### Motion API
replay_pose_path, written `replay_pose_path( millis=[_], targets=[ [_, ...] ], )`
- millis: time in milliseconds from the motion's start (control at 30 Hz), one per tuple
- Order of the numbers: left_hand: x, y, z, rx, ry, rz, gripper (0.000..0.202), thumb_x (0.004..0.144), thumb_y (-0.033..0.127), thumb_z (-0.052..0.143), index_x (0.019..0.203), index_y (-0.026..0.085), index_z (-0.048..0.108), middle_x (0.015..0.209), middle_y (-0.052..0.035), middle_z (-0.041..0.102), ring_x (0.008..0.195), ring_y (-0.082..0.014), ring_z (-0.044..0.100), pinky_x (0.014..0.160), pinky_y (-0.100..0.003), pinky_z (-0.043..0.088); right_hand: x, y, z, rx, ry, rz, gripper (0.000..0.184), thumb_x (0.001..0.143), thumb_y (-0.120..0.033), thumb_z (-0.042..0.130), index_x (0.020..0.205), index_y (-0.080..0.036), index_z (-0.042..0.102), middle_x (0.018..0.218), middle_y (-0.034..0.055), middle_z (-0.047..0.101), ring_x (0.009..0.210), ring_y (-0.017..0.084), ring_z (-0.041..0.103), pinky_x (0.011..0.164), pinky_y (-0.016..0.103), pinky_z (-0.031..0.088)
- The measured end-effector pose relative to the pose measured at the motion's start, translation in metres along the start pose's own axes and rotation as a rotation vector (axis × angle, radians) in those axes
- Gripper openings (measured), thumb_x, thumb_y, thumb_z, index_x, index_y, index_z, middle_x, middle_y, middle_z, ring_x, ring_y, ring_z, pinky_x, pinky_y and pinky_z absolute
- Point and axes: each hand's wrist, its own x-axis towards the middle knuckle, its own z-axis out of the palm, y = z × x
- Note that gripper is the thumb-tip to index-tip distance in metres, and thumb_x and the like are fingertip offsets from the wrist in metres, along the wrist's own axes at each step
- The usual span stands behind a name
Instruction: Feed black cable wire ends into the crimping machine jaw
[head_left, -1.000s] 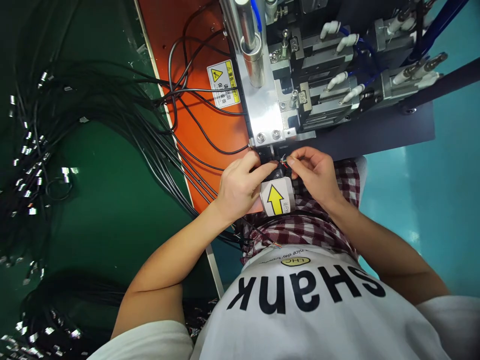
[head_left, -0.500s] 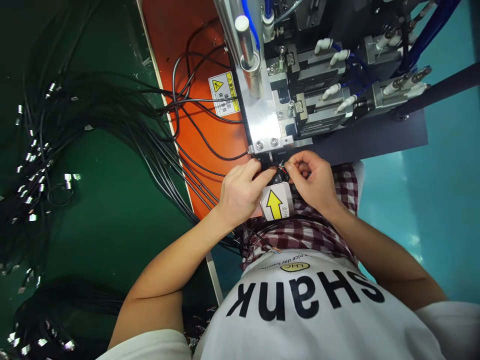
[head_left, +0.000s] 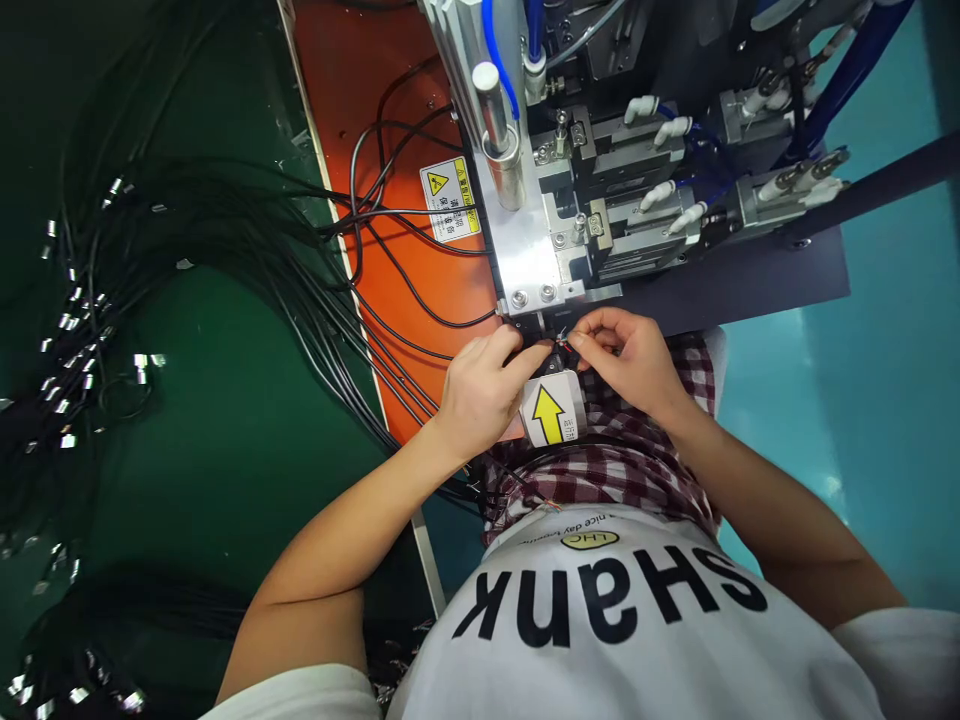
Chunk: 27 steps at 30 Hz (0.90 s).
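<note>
Thin coloured wires (head_left: pixel 563 341), some red and some pale, fan out at the front edge of the machine. My right hand (head_left: pixel 632 362) pinches them between thumb and forefinger, with the other fingers curled. Close by on the left, my left hand (head_left: pixel 484 385) is closed, its thumb stretched towards the same wires. Whatever lies under its fingers, likely the cable end, is hidden. Just below both hands is a plate with a yellow arrow (head_left: pixel 550 412). Above them sits the machine's metal block (head_left: pixel 525 255) with two bolts.
Black cables (head_left: pixel 300 330) run from the green table (head_left: pixel 225 450) across the orange base (head_left: pixel 420 290). Shiny connectors (head_left: pixel 71 330) lie on the left. Pneumatic cylinders (head_left: pixel 641 235) with blue tubes stand at upper right. A warning label (head_left: pixel 448 200) is on the base.
The view has shifted slightly, so the machine sits a little lower in the picture. Both hands stay at the wires, with only slight finger movement.
</note>
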Motion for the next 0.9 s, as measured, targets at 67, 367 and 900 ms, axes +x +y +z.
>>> replay_pose_path(
  millis=[67,367,900],
  targets=[
    [0.0,0.0,0.0,0.002,0.003,0.005,0.036,0.103,0.02,0.036,0.112,0.016,0.071,0.084,-0.0066,0.058,0.077,-0.0163,0.055,0.067,-0.027,0.042,-0.001,-0.003,0.0,-0.075,0.013,-0.043,0.014,0.086,-0.031,0.068,0.08,-0.018,0.065,0.071,0.0007,0.067,0.06,0.015,0.066,0.057,0.027,0.047],
    [0.0,0.0,-0.001,0.02,0.004,0.016,0.034,0.102,0.019,0.039,0.113,0.015,0.071,0.085,-0.0067,0.059,0.076,-0.0168,0.055,0.067,-0.027,0.042,-0.009,-0.018,0.004,-0.521,0.14,-0.235,0.005,0.086,-0.018,0.062,0.083,-0.019,0.066,0.08,0.002,0.067,0.067,0.015,0.061,0.065,0.029,0.046],
    [0.001,0.0,-0.004,0.002,-0.034,0.001,0.037,0.104,0.022,0.036,0.115,0.016,0.07,0.09,-0.0087,0.063,0.08,-0.0179,0.059,0.067,-0.029,0.042,0.007,-0.005,-0.009,0.083,-0.116,0.147,0.021,0.083,-0.038,0.074,0.084,-0.017,0.068,0.072,0.0,0.068,0.061,0.014,0.068,0.064,0.027,0.05]
  ],
)
